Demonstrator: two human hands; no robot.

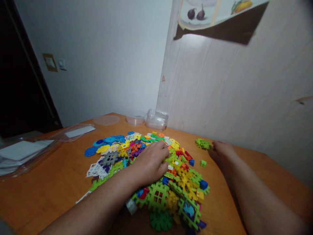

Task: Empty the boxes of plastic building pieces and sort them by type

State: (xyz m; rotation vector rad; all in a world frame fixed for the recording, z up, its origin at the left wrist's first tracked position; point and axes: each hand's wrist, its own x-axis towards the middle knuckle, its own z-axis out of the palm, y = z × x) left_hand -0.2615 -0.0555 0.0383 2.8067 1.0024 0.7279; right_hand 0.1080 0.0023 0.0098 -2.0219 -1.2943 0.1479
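A mixed heap of plastic building pieces covers the middle of the table, with discs, gear shapes, lattices and small blocks in many colours. My left hand rests on the heap, its fingers curled down among the pieces. Its fingertips are partly hidden, so what they hold cannot be made out. Off to the right, my right hand is closed at the edge of some lime-green gear-shaped pieces, which sit together on the tabletop. A small green piece lies between that group and the heap.
Clear plastic tubs and a round bowl stand at the table's back edge. A round lid and clear packaging with white paper lie at the left. Walls rise behind the wooden table.
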